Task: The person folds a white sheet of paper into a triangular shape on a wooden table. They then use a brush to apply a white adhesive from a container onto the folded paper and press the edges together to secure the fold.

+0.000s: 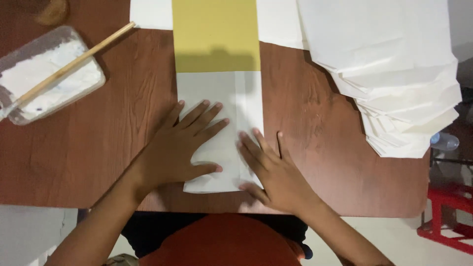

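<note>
hands (224, 152) flat, fingers spread, pressing folded white paper (244, 93)

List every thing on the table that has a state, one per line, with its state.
White sheet: folded, lying flat, pressed by both hands.
Yellow board: flat, lower end under the white sheet.
Paper stack: piled, fanned, overhanging the table edge.
Tray: open, holding white paste.
Stick: laid slanted across the tray.
Left hand: flat, fingers spread.
Right hand: flat on the sheet's right edge.
</note>
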